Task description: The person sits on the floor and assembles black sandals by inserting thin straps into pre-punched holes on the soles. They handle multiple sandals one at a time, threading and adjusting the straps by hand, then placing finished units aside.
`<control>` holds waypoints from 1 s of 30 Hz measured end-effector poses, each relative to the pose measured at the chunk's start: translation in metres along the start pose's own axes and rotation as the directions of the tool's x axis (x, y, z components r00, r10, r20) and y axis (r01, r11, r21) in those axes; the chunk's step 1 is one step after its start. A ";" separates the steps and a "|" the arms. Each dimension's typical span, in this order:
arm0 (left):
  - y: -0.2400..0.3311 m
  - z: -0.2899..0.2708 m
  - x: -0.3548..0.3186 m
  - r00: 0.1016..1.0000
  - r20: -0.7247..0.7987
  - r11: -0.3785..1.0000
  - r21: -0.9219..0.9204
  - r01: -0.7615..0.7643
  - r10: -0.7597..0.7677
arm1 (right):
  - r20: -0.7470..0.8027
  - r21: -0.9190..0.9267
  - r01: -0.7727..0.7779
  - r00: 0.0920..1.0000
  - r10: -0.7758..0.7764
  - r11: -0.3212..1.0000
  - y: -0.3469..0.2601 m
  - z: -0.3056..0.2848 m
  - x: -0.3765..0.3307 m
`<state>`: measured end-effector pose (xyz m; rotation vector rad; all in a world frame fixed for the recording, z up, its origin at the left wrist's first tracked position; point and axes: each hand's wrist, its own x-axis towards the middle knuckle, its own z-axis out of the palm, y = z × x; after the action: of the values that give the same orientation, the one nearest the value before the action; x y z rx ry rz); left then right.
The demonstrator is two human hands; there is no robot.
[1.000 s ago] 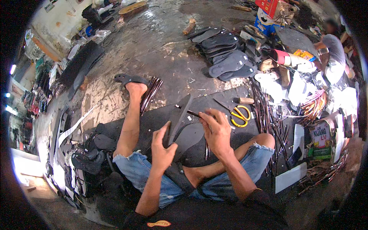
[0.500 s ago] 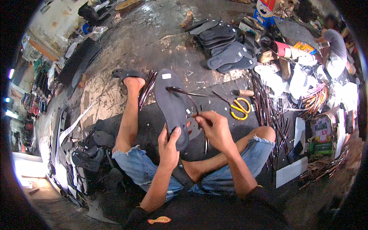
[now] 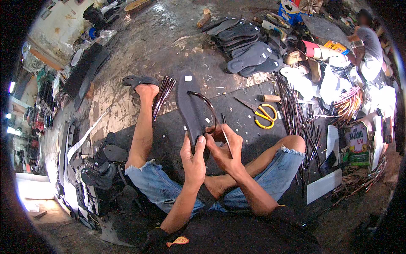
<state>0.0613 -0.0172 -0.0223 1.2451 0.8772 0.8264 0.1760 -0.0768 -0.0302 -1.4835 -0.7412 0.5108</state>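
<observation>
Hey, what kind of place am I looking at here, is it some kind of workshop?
Probably a small floor-level sandal-making workshop. The left hand and right hand hold a dark flat rubber sole, a stack of similar grey soles lies beyond, and yellow-handled scissors rest on the black mat.

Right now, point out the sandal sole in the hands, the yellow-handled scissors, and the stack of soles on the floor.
sandal sole (image 3: pixel 189 101): head view, middle of its dark flat face.
yellow-handled scissors (image 3: pixel 265 115): head view, on the yellow handle loops.
stack of soles (image 3: pixel 247 53): head view, on an upper grey sole.
</observation>
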 end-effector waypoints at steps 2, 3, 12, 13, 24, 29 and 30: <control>0.009 0.003 0.003 0.999 0.037 0.998 0.052 -0.033 0.031 | -0.013 0.093 -0.071 0.997 0.072 0.993 0.016 0.001 0.005; 0.006 0.002 0.002 0.999 0.038 0.996 0.077 -0.034 0.031 | -0.013 0.179 -0.145 0.989 0.150 0.973 0.023 0.002 0.007; -0.006 -0.025 0.027 0.879 0.300 0.692 -0.543 0.476 -0.370 | 0.432 0.557 -0.630 0.776 0.460 0.541 0.058 -0.027 -0.002; -0.011 -0.029 0.027 0.849 0.353 0.642 -0.556 0.528 -0.392 | 0.574 0.536 -0.725 0.688 0.444 0.432 0.056 -0.019 -0.005; 0.004 -0.029 0.010 0.894 0.299 0.929 -0.058 0.365 -0.333 | 0.140 -0.190 0.424 0.904 -0.403 0.885 -0.030 -0.036 0.016; 0.033 -0.079 0.020 0.988 0.150 0.847 0.528 -0.061 -0.022 | 0.067 0.263 0.011 0.997 -0.029 0.965 -0.029 -0.050 0.023; 0.029 -0.094 0.030 0.999 0.049 0.943 0.332 -0.002 -0.015 | 0.086 0.320 0.033 0.994 -0.064 0.947 -0.023 -0.049 0.025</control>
<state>-0.0117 0.0536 -0.0061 1.5500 1.0073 0.6543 0.2253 -0.0943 -0.0011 -1.1435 -0.7298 0.6361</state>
